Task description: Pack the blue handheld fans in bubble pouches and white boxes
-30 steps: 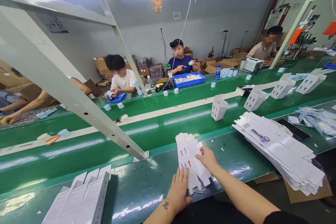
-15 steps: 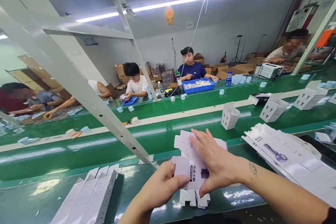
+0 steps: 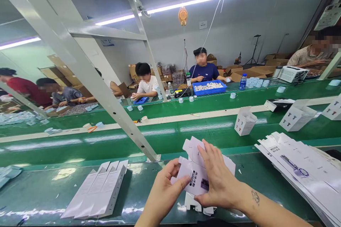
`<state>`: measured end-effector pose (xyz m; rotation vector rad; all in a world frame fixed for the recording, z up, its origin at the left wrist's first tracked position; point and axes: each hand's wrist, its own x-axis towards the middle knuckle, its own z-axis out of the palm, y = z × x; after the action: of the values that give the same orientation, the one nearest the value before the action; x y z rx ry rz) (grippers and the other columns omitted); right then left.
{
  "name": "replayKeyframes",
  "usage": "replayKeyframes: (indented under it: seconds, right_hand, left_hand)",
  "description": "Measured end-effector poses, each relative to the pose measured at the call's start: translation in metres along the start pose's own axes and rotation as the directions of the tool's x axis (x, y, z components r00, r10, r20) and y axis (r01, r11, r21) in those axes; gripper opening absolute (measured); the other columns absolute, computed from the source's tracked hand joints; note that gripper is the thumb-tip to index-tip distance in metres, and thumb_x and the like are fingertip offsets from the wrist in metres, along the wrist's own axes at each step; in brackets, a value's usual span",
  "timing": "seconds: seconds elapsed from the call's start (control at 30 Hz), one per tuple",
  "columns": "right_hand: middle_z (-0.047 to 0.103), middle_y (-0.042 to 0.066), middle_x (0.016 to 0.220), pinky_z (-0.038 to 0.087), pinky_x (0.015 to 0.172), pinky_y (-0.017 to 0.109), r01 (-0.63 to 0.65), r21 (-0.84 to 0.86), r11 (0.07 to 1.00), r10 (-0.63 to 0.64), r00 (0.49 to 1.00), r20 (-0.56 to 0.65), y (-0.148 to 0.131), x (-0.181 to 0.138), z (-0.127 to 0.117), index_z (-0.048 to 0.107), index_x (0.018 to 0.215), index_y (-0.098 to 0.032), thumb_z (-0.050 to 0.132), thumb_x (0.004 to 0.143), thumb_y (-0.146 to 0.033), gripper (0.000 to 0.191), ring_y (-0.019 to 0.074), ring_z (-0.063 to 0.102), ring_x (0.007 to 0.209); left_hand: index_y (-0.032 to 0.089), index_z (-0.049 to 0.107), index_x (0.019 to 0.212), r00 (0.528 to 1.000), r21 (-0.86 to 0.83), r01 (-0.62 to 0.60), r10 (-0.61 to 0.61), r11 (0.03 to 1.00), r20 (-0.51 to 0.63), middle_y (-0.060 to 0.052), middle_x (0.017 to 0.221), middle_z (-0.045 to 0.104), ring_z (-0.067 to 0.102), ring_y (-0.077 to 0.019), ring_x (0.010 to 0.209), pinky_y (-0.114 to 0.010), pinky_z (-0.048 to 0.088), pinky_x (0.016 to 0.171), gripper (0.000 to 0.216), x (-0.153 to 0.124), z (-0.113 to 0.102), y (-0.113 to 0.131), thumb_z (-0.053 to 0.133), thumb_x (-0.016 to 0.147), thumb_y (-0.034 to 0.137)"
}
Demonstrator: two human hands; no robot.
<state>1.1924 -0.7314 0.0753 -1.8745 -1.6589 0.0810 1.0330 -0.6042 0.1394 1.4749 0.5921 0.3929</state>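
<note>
Bench (image 3: 140,181): glossy green | white carton (image 3: 195,171): above it | strip light (image 3: 173,6): lit

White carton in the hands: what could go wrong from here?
The white carton is pinched by the left hand, with the right hand spread across it; uneven pressure might crease its thin card.

Its edge could catch the white card pieces beneath and shift them.

The right forearm passes near the loosely fanned flat cartons; a brush could make some slide.
</note>
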Motion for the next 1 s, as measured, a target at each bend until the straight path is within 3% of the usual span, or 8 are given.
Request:
replayKeyframes:
  seconds: [0.27,0.47,0.6,0.67,0.77,0.83,0.93,1.0]
  right_hand:
    - [-0.013,0.023,0.159,0.007,0.108,0.075,-0.06,-0.028,0.998,0.063,0.993,0.103,-0.002,0.0,0.019,-0.022,0.15,-0.023,0.08,0.052,-0.049,0.144,0.0537,-0.001,0.143]
    - [-0.029,0.015,0.158,0.012,0.102,0.081,0.082,-0.145,0.986,-0.091,0.994,-0.057,-0.003,-0.004,0.041,-0.01,0.153,-0.033,0.083,0.054,-0.042,0.136,0.0569,0.011,0.14]
    - [-0.009,0.019,0.162,0.007,0.101,0.082,-0.032,-0.132,0.991,0.027,0.999,-0.041,-0.005,-0.008,0.049,0.01,0.152,-0.037,0.088,0.052,-0.032,0.127,0.0569,0.014,0.14]
    - [0.01,0.024,0.16,0.012,0.106,0.077,-0.143,0.03,0.989,0.14,0.986,0.085,0.002,-0.005,0.03,0.011,0.153,-0.033,0.088,0.054,-0.034,0.126,0.0523,0.02,0.141]
    - [0.033,0.023,0.151,0.031,0.11,0.058,-0.342,0.425,0.838,0.179,0.909,0.377,0.023,0.011,-0.02,-0.007,0.154,-0.026,0.081,0.065,-0.051,0.127,0.0367,0.044,0.133]
    - [0.031,0.021,0.152,0.03,0.112,0.051,-0.382,0.588,0.713,-0.059,0.803,0.593,0.037,0.023,-0.045,-0.008,0.154,-0.024,0.085,0.055,-0.056,0.139,0.0332,0.041,0.135]
    - [0.031,0.018,0.151,0.032,0.11,0.043,-0.475,0.684,0.553,-0.426,0.545,0.722,0.045,0.032,-0.045,0.003,0.153,-0.023,0.093,0.028,-0.052,0.157,0.035,0.032,0.14]
    - [0.039,0.016,0.145,0.041,0.102,0.039,-0.613,0.663,0.429,-0.511,0.44,0.738,0.041,0.027,-0.025,0.019,0.15,-0.024,0.095,0.019,-0.047,0.154,0.0359,0.041,0.133]
  left_hand:
    - [0.021,0.067,0.081,0.937,0.531,-0.199,0.319,0.824,-0.143,-0.006,0.09,0.068,0.063,-0.0224,0.087,-0.035,0.052,0.08,0.014,0.002,-0.001,0.001,0.059,0.078,0.032]
    - [0.019,0.068,0.073,0.997,0.741,0.057,-0.075,0.669,-0.009,-0.002,0.078,0.068,0.06,-0.0224,0.079,-0.032,0.043,0.071,0.013,0.012,-0.008,0.009,0.066,0.071,0.032]
    - [0.021,0.073,0.073,0.999,0.948,-0.036,-0.002,0.318,0.038,-0.006,0.083,0.069,0.055,-0.0301,0.093,-0.041,0.036,0.08,0.011,0.019,-0.001,0.0,0.063,0.075,0.025]
    - [0.022,0.074,0.073,0.999,0.965,-0.039,0.001,0.258,0.04,-0.007,0.086,0.069,0.054,-0.03,0.094,-0.041,0.035,0.079,0.012,0.021,0.002,-0.006,0.062,0.077,0.022]
    - [0.022,0.073,0.074,0.996,0.943,-0.089,0.042,0.32,0.08,-0.006,0.089,0.067,0.053,-0.027,0.097,-0.04,0.035,0.08,0.014,0.018,0.003,-0.011,0.062,0.081,0.018]
    - [0.024,0.073,0.075,0.986,0.908,-0.165,0.076,0.386,0.147,-0.004,0.089,0.067,0.053,-0.0251,0.097,-0.04,0.035,0.082,0.013,0.015,0.003,-0.007,0.064,0.082,0.018]
    - [0.025,0.074,0.079,0.959,0.865,-0.282,0.102,0.415,0.263,-0.003,0.089,0.07,0.052,-0.0247,0.098,-0.043,0.032,0.086,0.011,0.011,0.005,0.003,0.066,0.083,0.018]
    - [0.025,0.075,0.08,0.955,0.864,-0.294,0.083,0.409,0.285,-0.003,0.089,0.07,0.051,-0.0259,0.1,-0.045,0.031,0.089,0.012,0.009,0.007,0.01,0.066,0.083,0.018]
